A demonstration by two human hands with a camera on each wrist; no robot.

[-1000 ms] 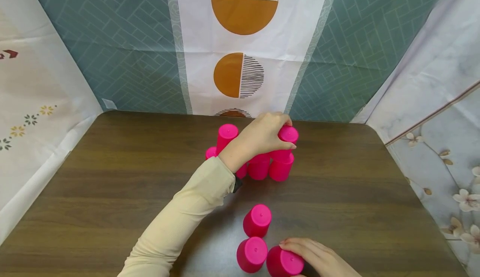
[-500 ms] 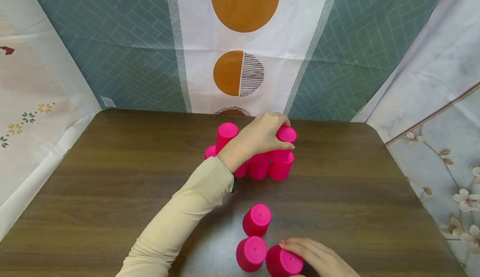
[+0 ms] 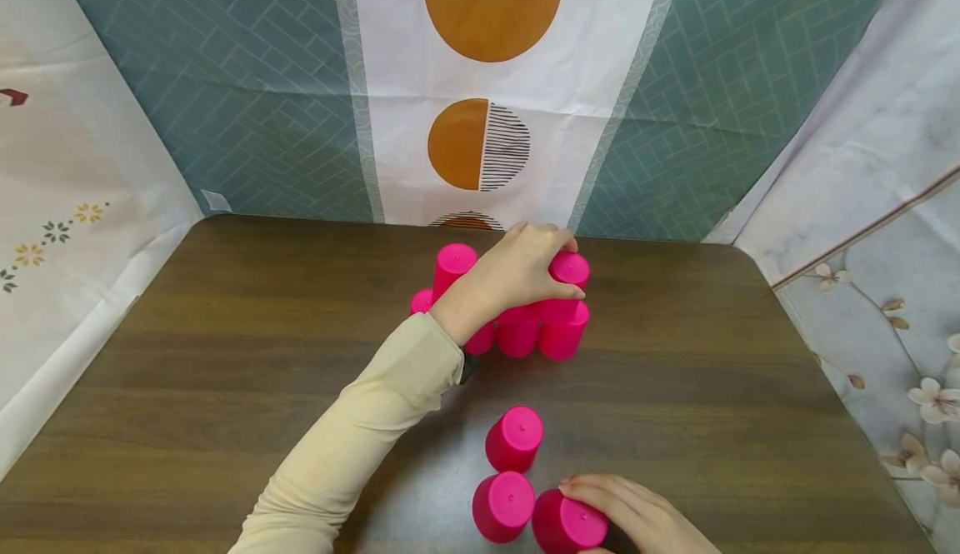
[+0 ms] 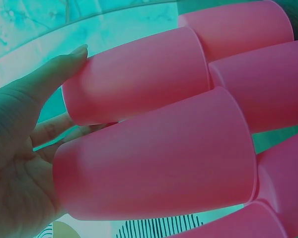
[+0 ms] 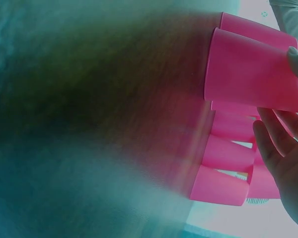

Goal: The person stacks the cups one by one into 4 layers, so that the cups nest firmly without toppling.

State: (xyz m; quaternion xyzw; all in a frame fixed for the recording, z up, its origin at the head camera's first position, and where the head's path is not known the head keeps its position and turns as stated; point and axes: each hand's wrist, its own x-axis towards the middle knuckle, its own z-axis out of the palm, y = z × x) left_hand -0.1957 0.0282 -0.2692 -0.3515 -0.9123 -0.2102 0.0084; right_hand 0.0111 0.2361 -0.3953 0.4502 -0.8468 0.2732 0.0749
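The left hand is curling round the top cup, seating it upside down on the second tier of the stack under its palm. The right hand is resting relaxed fingers on a spare cup, with two more cups just left of it. Looks like mid-placement: next, the left hand needs to let go gently, without nudging the tier below.
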